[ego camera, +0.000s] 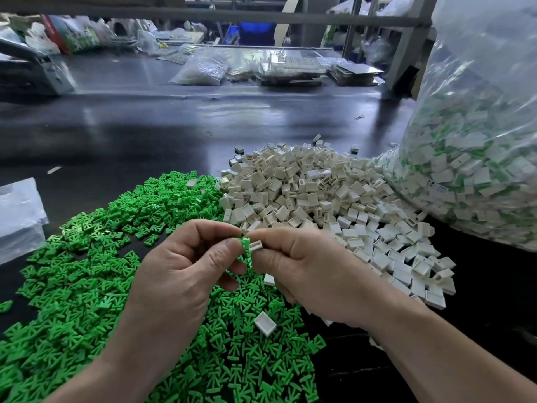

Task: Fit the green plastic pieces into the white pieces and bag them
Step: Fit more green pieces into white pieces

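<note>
A wide heap of green plastic pieces (87, 257) covers the dark table on the left and front. A heap of white square pieces (319, 196) lies to its right. Above the green heap, my left hand (180, 271) pinches a green piece (244, 248) between thumb and fingers. My right hand (308, 274) pinches a white piece (256, 245) right against that green piece, the two touching at the middle. A large clear bag (476, 146) holding white pieces with green inside stands at the right.
A loose white piece (265, 323) lies on the green heap near my wrists. Folded clear bags (17, 216) sit at the left edge. Bags, trays and boxes (261, 65) crowd the far side of the dark table (145, 126).
</note>
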A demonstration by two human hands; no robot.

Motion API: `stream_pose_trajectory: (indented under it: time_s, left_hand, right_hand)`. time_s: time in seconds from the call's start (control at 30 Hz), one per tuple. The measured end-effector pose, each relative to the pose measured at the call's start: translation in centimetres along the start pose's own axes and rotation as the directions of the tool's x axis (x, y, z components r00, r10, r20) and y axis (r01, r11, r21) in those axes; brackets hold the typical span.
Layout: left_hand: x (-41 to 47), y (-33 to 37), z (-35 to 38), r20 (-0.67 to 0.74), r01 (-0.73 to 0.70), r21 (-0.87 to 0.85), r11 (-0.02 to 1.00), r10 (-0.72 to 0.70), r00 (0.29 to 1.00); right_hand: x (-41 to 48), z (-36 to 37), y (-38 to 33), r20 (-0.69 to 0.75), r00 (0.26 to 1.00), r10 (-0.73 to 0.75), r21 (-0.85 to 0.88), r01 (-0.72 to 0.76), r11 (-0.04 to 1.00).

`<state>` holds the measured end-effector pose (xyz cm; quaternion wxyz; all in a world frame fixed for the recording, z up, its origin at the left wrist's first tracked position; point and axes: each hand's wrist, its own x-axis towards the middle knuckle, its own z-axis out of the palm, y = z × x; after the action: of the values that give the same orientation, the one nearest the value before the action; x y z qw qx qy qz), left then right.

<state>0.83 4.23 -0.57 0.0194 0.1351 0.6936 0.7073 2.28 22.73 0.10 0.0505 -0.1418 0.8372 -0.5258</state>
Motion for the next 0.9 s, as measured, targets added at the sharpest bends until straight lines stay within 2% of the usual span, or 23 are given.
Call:
stream_pose_trajectory:
  time_s: [0.17, 0.27, 0.47, 0.57, 0.63, 0.73, 0.8, 0.9]
  left_hand:
    - [-0.2, 0.2, 0.2, 0.007, -0.034, 0.056, 0.998, 0.033, 0.999]
    - [-0.3, 0.2, 0.2, 0.002, -0.050, 0.085, 0.995, 0.050, 0.999]
    - [-0.3, 0.1, 0.1, 0.014, -0.086, 0.137, 0.987, 0.085, 0.996]
    - [-0.2, 0.1, 0.0, 0.014, -0.069, 0.100, 0.993, 0.068, 0.998]
    - [-0.1, 0.1, -0.2, 0.017, -0.056, 0.045, 0.997, 0.055, 0.998]
    - [0.1, 0.1, -0.5, 0.070, 0.055, -0.164, 0.985, -0.044, 0.997]
    - [0.2, 0.2, -0.5, 0.184, 0.182, -0.305, 0.935, -0.129, 0.974]
    - [0.1, 0.3, -0.4, 0.392, 0.364, -0.442, 0.820, -0.188, 0.901]
  right_hand:
    - [-0.2, 0.1, -0.1, 0.014, 1.000, -0.011, -0.048, 0.012, 0.999]
    - [-0.2, 0.1, 0.0, -0.023, 1.000, -0.005, -0.005, 0.005, 1.000]
    - [0.0, 0.2, 0.3, -0.093, 0.994, 0.049, 0.233, -0.026, 0.972]
    - [-0.1, 0.1, 0.0, -0.054, 0.995, 0.081, 0.371, -0.055, 0.927]
    - [-0.1, 0.0, -0.3, -0.026, 0.994, 0.106, 0.412, -0.086, 0.907]
    - [-0.1, -0.2, -0.6, 0.021, 0.989, 0.145, 0.476, -0.137, 0.869]
    - [-0.2, -0.1, -0.8, 0.060, 0.986, 0.153, 0.519, -0.162, 0.839]
    - [-0.3, 0.1, -0.8, 0.135, 0.981, 0.142, 0.587, -0.195, 0.786]
